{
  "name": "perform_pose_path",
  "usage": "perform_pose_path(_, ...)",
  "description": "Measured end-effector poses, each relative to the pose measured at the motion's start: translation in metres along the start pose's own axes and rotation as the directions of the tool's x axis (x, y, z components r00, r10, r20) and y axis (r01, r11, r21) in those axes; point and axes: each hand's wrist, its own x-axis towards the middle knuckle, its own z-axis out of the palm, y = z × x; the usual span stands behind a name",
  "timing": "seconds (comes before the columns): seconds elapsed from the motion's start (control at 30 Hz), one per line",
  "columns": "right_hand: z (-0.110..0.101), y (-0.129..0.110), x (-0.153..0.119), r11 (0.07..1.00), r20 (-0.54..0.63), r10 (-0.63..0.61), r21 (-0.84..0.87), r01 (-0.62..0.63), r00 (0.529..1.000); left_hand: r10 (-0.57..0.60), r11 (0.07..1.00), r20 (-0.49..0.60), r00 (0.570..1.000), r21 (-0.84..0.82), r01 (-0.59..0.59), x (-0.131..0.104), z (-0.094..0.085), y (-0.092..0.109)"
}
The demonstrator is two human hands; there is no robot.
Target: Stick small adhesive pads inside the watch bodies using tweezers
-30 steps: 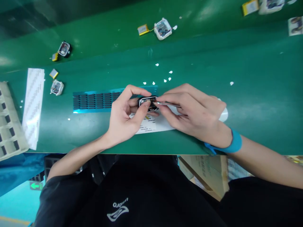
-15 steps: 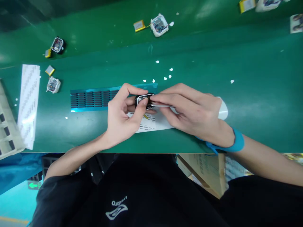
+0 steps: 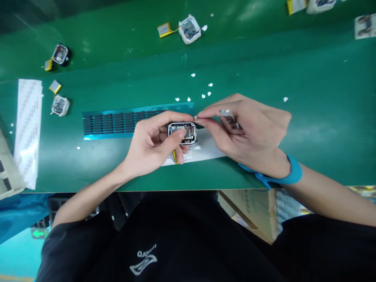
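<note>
My left hand [image 3: 152, 143] grips a small black-rimmed device case [image 3: 192, 133], its circuit board facing up and the thumb lying over it. A yellow-edged battery [image 3: 175, 157] hangs below the case by my left fingers. Just right of the case, my right hand [image 3: 249, 131] pinches a tiny pale piece [image 3: 196, 117] between thumb and forefinger. Silver metal tweezers [image 3: 226, 113] are tucked in the same hand's curled fingers. Under both hands lies a white printed sheet [image 3: 205, 150].
A blue strip with rows of dark pads [image 3: 111, 123] lies behind my left hand. Several small white stickers [image 3: 210, 84] dot the green table [image 3: 317, 149]. Opened devices with batteries, such as a white one [image 3: 189, 29], lie farther back. White sheets [image 3: 29, 129] are at the left.
My right fingers have drawn back from the case, now pinching the tiny piece, with the tweezers swung up into the palm. The case lies more level, its board more exposed.
</note>
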Motion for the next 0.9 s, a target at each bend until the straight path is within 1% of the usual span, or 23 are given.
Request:
perform_pose_path(0.1, -0.001, 0.001, -0.001, 0.998, 0.032, -0.042, -0.035, 0.043, 0.999, -0.006, 1.0, -0.011, 1.0, -0.008, 0.006, -0.002, 0.001, 0.001)
perform_pose_path(0.2, -0.006, 0.001, -0.002, 0.988, 0.111, -0.073, -0.129, 0.087, 0.991, 0.004, 0.999, -0.021, 1.0, -0.041, -0.005, -0.001, 0.001, 0.0)
perform_pose_path(0.3, -0.011, 0.001, -0.002, 0.965, 0.193, -0.015, -0.255, 0.065, 0.981, -0.016, 0.999, -0.014, 1.0, -0.039, 0.015, 0.001, 0.001, -0.002)
perform_pose_path(0.37, -0.012, 0.003, 0.0, 0.944, 0.191, 0.023, -0.326, 0.042, 0.981, -0.022, 0.999, -0.023, 0.999, -0.035, 0.021, 0.003, 0.0, -0.005)
perform_pose_path(0.4, -0.011, 0.004, 0.0, 0.938, 0.164, 0.018, -0.345, 0.041, 0.986, -0.021, 0.999, -0.037, 0.999, -0.038, 0.02, 0.003, -0.001, -0.006)
perform_pose_path(0.5, -0.008, 0.005, 0.001, 0.936, 0.094, -0.105, -0.328, 0.13, 0.99, -0.033, 0.999, -0.059, 0.998, -0.044, 0.03, 0.004, -0.002, -0.009)
perform_pose_path(0.57, -0.006, 0.004, 0.0, 0.931, 0.095, -0.164, -0.313, 0.186, 0.982, -0.044, 0.999, -0.048, 0.998, -0.032, 0.043, 0.004, -0.002, -0.009)
perform_pose_path(0.6, -0.006, 0.004, -0.001, 0.93, 0.106, -0.174, -0.31, 0.199, 0.979, -0.046, 0.999, -0.041, 0.998, -0.021, 0.045, 0.004, -0.001, -0.009)
perform_pose_path(0.73, -0.01, 0.004, -0.006, 0.951, 0.153, -0.158, -0.243, 0.192, 0.976, -0.012, 1.0, -0.081, 0.997, 0.005, 0.012, 0.004, 0.002, -0.01)
perform_pose_path(0.8, -0.014, 0.004, -0.008, 0.961, 0.211, -0.138, -0.208, 0.182, 0.968, -0.019, 1.0, -0.094, 0.995, 0.009, 0.02, 0.004, 0.004, -0.01)
perform_pose_path(0.9, -0.019, 0.001, -0.01, 0.966, 0.32, -0.125, -0.177, 0.189, 0.939, -0.046, 0.998, -0.076, 0.996, 0.03, 0.049, 0.002, 0.008, -0.01)
